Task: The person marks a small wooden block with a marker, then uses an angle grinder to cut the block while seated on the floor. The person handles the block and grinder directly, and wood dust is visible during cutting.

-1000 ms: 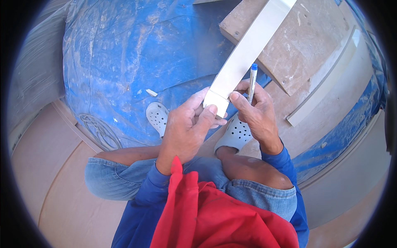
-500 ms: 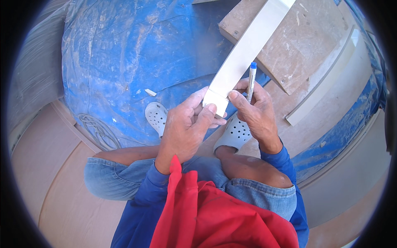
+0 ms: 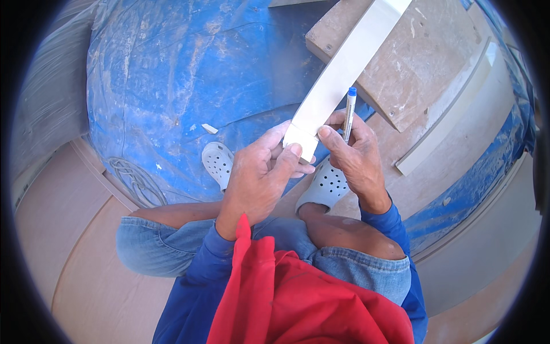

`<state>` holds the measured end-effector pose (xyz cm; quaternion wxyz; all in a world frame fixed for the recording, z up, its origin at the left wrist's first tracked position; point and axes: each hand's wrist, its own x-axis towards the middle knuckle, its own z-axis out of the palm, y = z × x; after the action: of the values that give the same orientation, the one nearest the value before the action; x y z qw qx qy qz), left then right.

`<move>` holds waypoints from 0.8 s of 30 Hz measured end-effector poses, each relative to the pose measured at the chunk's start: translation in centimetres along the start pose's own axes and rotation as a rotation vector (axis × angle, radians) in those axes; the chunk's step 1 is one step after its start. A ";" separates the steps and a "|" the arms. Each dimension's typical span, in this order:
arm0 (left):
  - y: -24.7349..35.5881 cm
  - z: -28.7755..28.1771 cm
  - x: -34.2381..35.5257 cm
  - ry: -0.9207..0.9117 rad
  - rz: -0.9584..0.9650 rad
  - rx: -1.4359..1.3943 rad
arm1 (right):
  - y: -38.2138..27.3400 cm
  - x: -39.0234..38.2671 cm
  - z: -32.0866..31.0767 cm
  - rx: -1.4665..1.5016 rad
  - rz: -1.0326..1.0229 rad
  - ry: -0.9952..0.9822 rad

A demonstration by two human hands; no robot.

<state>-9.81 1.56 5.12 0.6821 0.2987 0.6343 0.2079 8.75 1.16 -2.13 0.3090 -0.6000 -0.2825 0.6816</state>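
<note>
A long, pale white strip (image 3: 344,70) slants from my hands toward the upper right, over a wooden board. My left hand (image 3: 260,166) grips its near end, thumb on top and fingers beneath. That end forms a small white block (image 3: 300,144), set off by a line across the strip; whether it is a separate piece I cannot tell. My right hand (image 3: 356,150) pinches the strip's right edge just beyond that line. A marker (image 3: 349,113) with a blue cap stands up between the fingers of the same hand.
A dusty blue tarp (image 3: 154,74) covers the floor ahead, with a small white offcut (image 3: 209,128) on it. A coiled cable (image 3: 136,180) lies at left. To the right are a thick wooden board (image 3: 415,69) and another pale strip (image 3: 444,117). My clogs (image 3: 217,163) are just below the hands.
Almost nothing differs. The strip's near end has shifted very slightly to the right, and both hands keep their hold.
</note>
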 end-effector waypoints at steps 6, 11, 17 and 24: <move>-0.9 -0.2 -0.2 -0.003 0.040 -0.022 | 0.3 -0.2 0.0 0.008 -0.027 -0.004; -2.9 -1.6 -1.5 0.210 0.017 -0.039 | 0.5 -1.1 -0.6 -0.010 -0.077 0.047; 0.4 -1.7 -4.7 0.282 0.229 0.051 | -1.1 -4.7 -4.3 -0.051 -0.075 0.041; 3.9 11.4 5.0 -0.193 0.474 -0.042 | -4.9 -2.2 -8.3 0.001 -0.428 0.350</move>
<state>2.36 6.10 4.21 0.6779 0.4432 0.4740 0.3455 17.58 2.75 2.01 0.4905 -0.6350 -0.3449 0.4871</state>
